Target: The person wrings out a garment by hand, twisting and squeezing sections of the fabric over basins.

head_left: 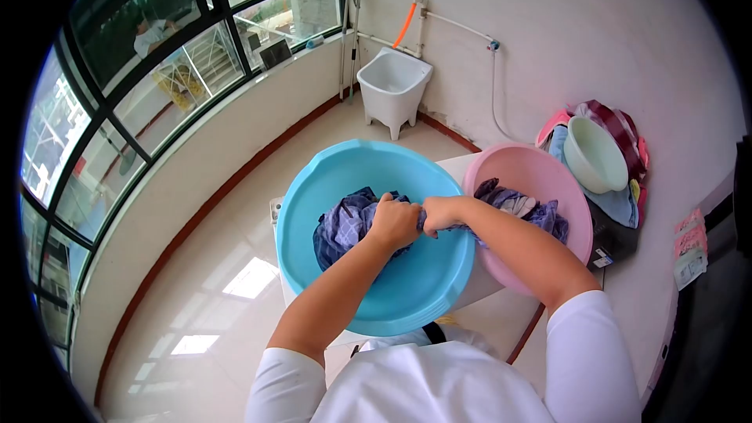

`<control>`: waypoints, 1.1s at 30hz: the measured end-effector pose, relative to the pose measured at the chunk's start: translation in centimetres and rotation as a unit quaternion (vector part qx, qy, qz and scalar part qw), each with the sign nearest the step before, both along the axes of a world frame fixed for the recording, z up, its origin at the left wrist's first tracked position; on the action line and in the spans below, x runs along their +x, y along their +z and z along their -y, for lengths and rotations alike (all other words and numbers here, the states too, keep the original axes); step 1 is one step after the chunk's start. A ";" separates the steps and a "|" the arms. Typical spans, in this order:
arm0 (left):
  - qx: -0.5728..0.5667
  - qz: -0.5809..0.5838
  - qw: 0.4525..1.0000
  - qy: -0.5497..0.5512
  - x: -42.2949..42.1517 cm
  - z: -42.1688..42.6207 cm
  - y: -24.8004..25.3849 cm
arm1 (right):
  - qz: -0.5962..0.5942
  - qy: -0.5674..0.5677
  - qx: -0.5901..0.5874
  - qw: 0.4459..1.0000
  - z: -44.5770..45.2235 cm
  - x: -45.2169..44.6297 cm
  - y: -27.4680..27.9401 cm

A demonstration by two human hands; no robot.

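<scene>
A purple and dark blue patterned cloth (345, 219) lies bunched in a large blue basin (313, 168). My left hand (395, 223) is closed around the cloth above the basin's middle. Close beside it, my right hand (443, 215) grips a tight, narrow stretch of cloth between the two fists. More purple and dark fabric (540, 219) rests in a pink basin (521, 157) at the right, partly hidden behind my right forearm. Whether it is one piece with the bunched cloth I cannot tell.
Both basins stand on a light surface at waist height. A white mop sink (394, 82) is in the far corner, with mop poles beside it. At right, a pale green basin (597, 154) sits on piled fabrics over a dark box (611, 235). Windows line the left wall.
</scene>
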State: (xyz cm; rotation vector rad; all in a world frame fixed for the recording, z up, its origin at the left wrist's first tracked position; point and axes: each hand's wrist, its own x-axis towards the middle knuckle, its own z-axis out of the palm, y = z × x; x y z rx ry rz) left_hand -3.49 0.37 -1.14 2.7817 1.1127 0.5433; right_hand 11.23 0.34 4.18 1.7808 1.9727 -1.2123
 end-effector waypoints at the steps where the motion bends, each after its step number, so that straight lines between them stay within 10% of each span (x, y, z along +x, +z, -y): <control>1: 0.004 -0.008 1.000 -0.001 0.0 0.0 -0.2 | 0.010 -0.001 -0.005 1.000 -0.1 0.0 -0.4; 15: 0.004 -0.055 0.998 -0.022 0.1 0.1 -0.7 | 0.142 0.053 0.033 0.988 0.9 -1.4 -0.8; 24: -0.014 -0.131 0.990 -0.057 0.4 0.0 -1.4 | 0.259 0.057 0.288 0.920 4.4 -2.3 -3.7; 26: -0.057 -0.126 0.989 -0.049 -0.1 0.0 0.0 | 0.243 0.107 0.510 0.818 5.0 -2.1 -4.3; 33: -0.257 -0.054 0.960 -0.097 -2.8 -1.5 3.1 | 0.149 0.085 0.509 0.843 5.5 -2.4 -2.9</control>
